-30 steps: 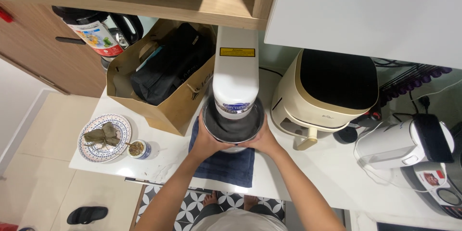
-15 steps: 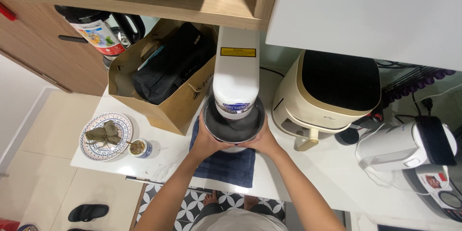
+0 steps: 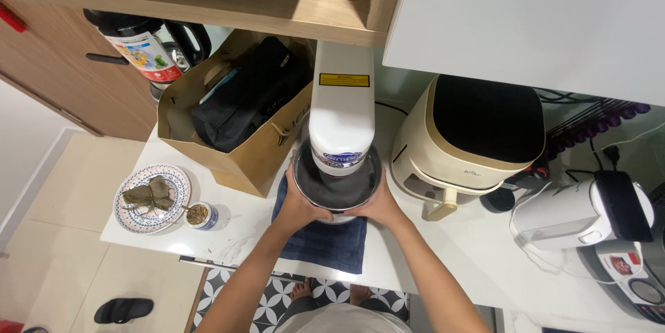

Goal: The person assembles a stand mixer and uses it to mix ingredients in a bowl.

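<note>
Both hands grip the steel bowl [image 3: 337, 187] under the white stand mixer [image 3: 341, 108], near the counter's [image 3: 478, 250] front edge: left hand [image 3: 299, 201] and right hand [image 3: 379, 207] wrap its sides, fingers curled. A blue towel [image 3: 325, 241] lies beneath; a paper bag [image 3: 239, 146] stands just left.

The bowl [image 3: 337, 191] under the mixer [image 3: 341, 108] looks like brushed metal, dull grey inside with a brighter rim, while the mixer's head is smooth, glossy white plastic. Beneath it lies a dark blue towel [image 3: 323, 239] of soft, matt cloth on a white surface [image 3: 443, 264] that looks smooth and faintly shiny. The bag [image 3: 239, 121] beside it is matt brown paper, the air fryer [image 3: 478, 142] is cream plastic with a matt black top, and the shelf [image 3: 208, 4] above is pale wood.
</note>
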